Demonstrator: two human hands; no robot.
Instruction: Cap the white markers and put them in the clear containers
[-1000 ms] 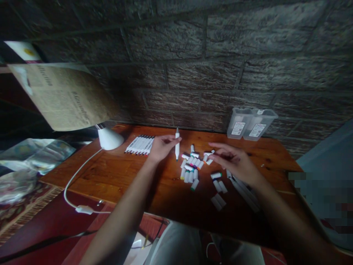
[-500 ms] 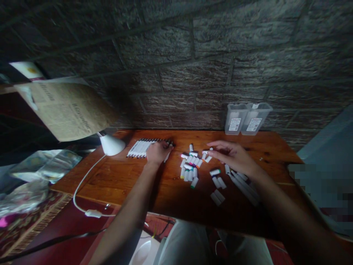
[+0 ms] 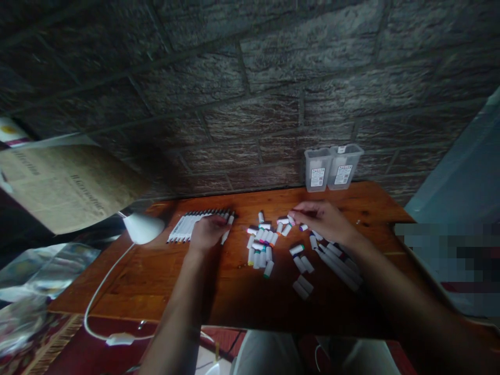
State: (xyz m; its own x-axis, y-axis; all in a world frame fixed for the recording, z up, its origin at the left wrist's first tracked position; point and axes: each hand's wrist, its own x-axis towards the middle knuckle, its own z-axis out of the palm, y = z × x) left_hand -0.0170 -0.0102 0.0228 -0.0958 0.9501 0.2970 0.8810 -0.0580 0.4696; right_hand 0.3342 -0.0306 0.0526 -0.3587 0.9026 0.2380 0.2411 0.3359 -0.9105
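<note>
My left hand (image 3: pixel 209 232) rests at the right end of a row of white markers (image 3: pixel 184 226) with dark ends. Its fingers are curled over the last marker (image 3: pixel 228 229), which lies slightly tilted. My right hand (image 3: pixel 324 221) pinches a small white marker cap (image 3: pixel 291 220) between thumb and fingertips, above the far right of the loose caps. Between my hands lies a pile of white marker caps (image 3: pixel 262 256) with coloured ends. Under my right wrist are several uncapped markers (image 3: pixel 338 265), partly in shadow.
Two clear plastic containers (image 3: pixel 317 172) stand against the brick wall at the back right. A white lamp base (image 3: pixel 144 228) with a paper-like shade (image 3: pixel 74 182) is on the left, its cord (image 3: pixel 97 291) hanging over the wooden table's (image 3: pixel 128 281) front edge.
The view has turned slightly right, so everything sits further left. My right hand's thumb and fingers have closed on a cap. My left hand stays at the row's end.
</note>
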